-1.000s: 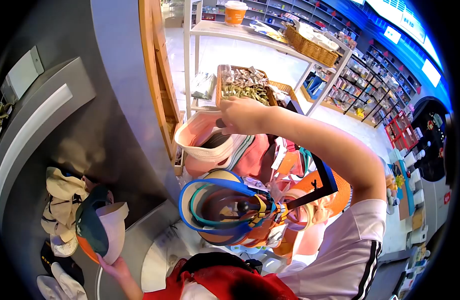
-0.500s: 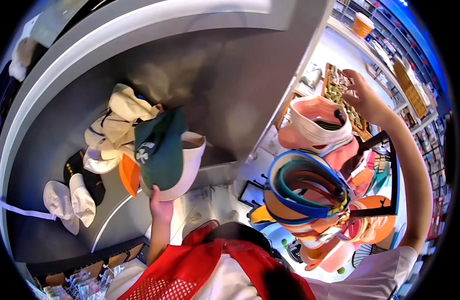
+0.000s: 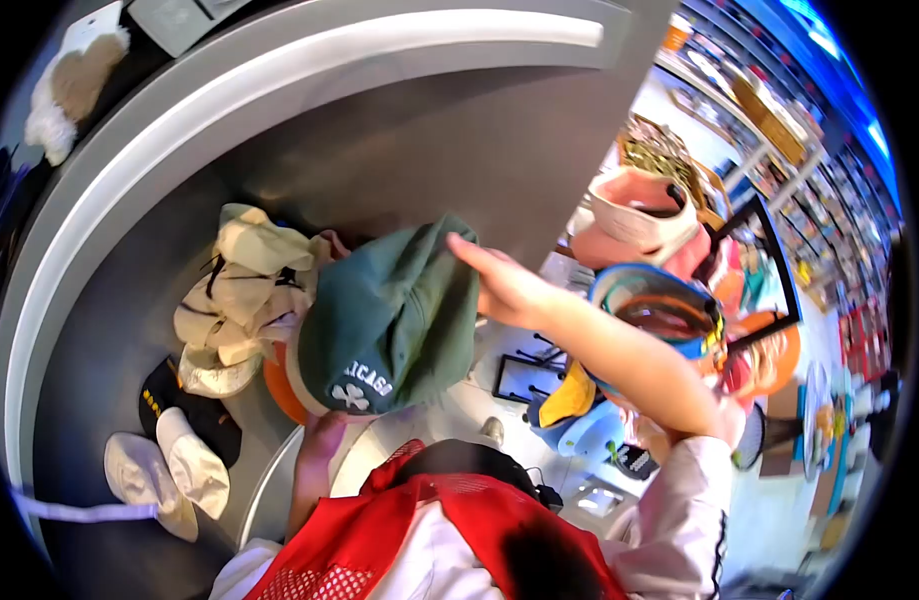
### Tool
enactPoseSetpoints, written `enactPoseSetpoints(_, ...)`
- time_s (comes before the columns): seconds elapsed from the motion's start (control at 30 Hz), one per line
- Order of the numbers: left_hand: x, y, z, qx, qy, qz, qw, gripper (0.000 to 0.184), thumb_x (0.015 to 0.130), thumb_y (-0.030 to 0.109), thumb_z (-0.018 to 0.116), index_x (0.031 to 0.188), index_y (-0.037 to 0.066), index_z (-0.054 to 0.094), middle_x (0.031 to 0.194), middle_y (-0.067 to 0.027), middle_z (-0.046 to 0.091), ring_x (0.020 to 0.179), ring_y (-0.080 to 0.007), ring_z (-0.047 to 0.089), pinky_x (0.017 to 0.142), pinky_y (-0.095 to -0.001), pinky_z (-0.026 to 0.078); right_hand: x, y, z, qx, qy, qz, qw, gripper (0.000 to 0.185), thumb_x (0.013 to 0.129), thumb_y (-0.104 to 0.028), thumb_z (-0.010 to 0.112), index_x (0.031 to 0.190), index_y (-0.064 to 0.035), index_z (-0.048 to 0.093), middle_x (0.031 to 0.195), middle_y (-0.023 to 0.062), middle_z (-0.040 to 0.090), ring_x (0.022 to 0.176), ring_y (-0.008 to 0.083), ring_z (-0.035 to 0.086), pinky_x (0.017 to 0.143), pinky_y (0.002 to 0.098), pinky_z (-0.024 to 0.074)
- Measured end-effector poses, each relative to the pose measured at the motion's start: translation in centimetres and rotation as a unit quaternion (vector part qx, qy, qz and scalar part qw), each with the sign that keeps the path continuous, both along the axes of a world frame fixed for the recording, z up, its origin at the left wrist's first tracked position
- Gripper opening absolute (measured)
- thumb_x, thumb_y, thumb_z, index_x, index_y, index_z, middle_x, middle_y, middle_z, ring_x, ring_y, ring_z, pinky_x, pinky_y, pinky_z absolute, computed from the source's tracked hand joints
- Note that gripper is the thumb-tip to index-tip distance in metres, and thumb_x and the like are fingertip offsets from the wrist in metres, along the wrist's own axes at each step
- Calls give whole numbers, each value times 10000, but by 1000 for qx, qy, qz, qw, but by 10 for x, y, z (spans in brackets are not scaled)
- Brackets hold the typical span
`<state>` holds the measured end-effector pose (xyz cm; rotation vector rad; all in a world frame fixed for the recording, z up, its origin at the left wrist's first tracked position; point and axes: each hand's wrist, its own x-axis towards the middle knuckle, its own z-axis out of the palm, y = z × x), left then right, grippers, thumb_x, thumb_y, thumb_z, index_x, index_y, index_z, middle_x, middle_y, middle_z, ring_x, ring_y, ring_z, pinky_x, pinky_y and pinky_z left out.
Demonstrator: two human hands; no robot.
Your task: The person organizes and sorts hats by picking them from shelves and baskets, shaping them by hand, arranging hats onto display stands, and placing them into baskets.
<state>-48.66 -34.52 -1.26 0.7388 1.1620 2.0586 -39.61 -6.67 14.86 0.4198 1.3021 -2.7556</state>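
Observation:
A dark green cap (image 3: 394, 310) with white lettering and a clover mark is held between my two hands in front of me. My right hand (image 3: 494, 280) grips its right side, with the thumb on top of the fabric. Below its brim, my left hand (image 3: 322, 440) is closed on the lower edge; the fingertips are hidden behind it. An orange brim (image 3: 282, 385) shows behind the cap at the left. The pale cap seen before is hidden behind the green one.
Cream caps (image 3: 244, 300), a black cap (image 3: 211, 420) and white caps (image 3: 151, 480) lie on the grey curved shelf (image 3: 79, 330). At right, a rack holds a pink visor hat (image 3: 639, 215) and blue-rimmed visors (image 3: 654, 300). Baskets (image 3: 769, 120) stand beyond.
My right hand has come left from beside the hat rack and taken hold of the green cap. The cap has turned, and its lettering faces me more. The view has swung left.

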Motion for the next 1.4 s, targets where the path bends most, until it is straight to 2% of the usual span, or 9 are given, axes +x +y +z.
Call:
enactPoseSetpoints(0.17, -17, -39, -32, -78, -100, -33, 991, 496, 830, 282, 489, 1217, 16, 330, 1167, -85, 428, 1052, -193, 439, 892, -331, 349, 18, -71, -21, -221, 123, -22, 967, 507, 798, -374, 525, 1159, -32, 428, 1179, 100, 470, 1064, 229, 460, 936, 382, 336)
enactPoseSetpoints(0.33, -28, -45, -41, -132, -181, 63, 972, 307, 852, 230, 471, 1040, -10, 511, 955, -102, 566, 814, -196, 560, 702, -318, 442, 91, -111, -47, 41, 193, -5, 980, 662, 744, -340, 620, 1229, -2, 322, 1187, 90, 434, 1084, 177, 403, 927, 326, 316)
enactPoseSetpoints(0.43, -45, -55, -35, -320, 198, 3, 927, 290, 849, 208, 474, 931, -62, 544, 865, -152, 592, 793, -193, 568, 673, -341, 437, 123, -120, -65, 240, 235, 82, 938, 657, 739, -373, 620, 1181, 37, 358, 1127, 89, 461, 1066, 166, 389, 909, 300, 311)
enactPoseSetpoints(0.5, -48, -50, -6, -407, 369, -62, 833, 236, 821, 134, 476, 879, -87, 536, 818, -219, 577, 794, -279, 573, 671, -385, 422, 149, -154, -82, 476, 25, -135, 869, 517, 773, -366, 577, 1087, 26, 450, 1035, 60, 501, 1005, 153, 420, 870, 283, 332)
enactPoseSetpoints(0.7, -33, -20, 31, -363, 498, -28, 787, 337, 767, 27, 468, 1099, -33, 451, 1016, -225, 524, 970, -349, 503, 815, -372, 391, 165, -170, -134, -138, -62, -257, 954, 437, 854, -432, 374, 961, -41, 538, 847, -15, 487, 733, 39, 465, 658, 158, 376)
enactPoseSetpoints(0.8, -21, -3, 30, -365, 506, 1, 781, 394, 762, -13, 436, 1154, -23, 394, 1080, -223, 486, 1013, -329, 478, 859, -352, 363, 180, -175, -179, 1, -156, -314, 937, 289, 826, -258, 403, 938, -42, 560, 887, 29, 521, 819, 139, 469, 744, 248, 378)
enactPoseSetpoints(1.07, 0, 23, 34, -211, 215, 1, 954, 401, 752, -4, 412, 1149, -35, 366, 1037, -144, 503, 941, -239, 509, 815, -327, 401, 237, -195, -179, 528, -583, -186, 589, 224, 666, -160, 533, 850, -33, 534, 730, 180, 589, 710, 341, 574, 641, 413, 454)
enactPoseSetpoints(1.23, 25, 12, 7, -89, -181, -35, 979, 431, 708, 75, 452, 1137, 66, 414, 1115, -84, 464, 1057, -245, 436, 924, -385, 329, 285, -196, -154, 360, -315, -405, 779, 299, 699, -73, 552, 993, -56, 504, 650, 90, 576, 587, 181, 542, 560, 322, 436)
enactPoseSetpoints(1.4, 118, 17, 24, 17, -332, -176, 927, 459, 740, 161, 403, 1194, 98, 390, 1218, -82, 417, 1137, -247, 383, 971, -439, 268, 328, -201, -161, 36, -42, -400, 915, 392, 850, -272, 468, 1150, -19, 461, 1095, 87, 509, 885, 128, 481, 840, 265, 364)
